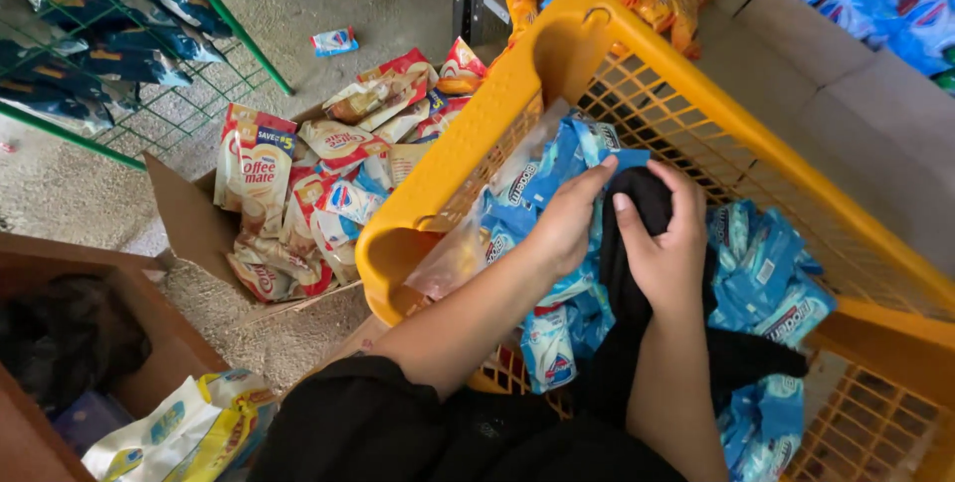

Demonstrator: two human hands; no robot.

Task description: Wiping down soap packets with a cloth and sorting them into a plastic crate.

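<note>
Both hands were closed on a black cloth bundle (pixel 637 205) inside the yellow plastic basket (pixel 477 144): the right hand (pixel 668 248) held a firm grip over its top, fingers curled round it, and the left hand (pixel 569 218) pressed its side with the thumb laid on the cloth. The bundle sat on a heap of blue-and-white sachets (pixel 766 278) that filled the basket, touching them. It looked like a sorting or gathering step, with the cloth being handled above the packets; a following move would seem to call for keeping the cloth clear of the loose sachets. Beyond the basket's left rim, an open cardboard box (pixel 189 223) of red-and-cream sachets (pixel 298 193) lay on the floor. Farther off stood a green wire rack (pixel 239 54).
</note>
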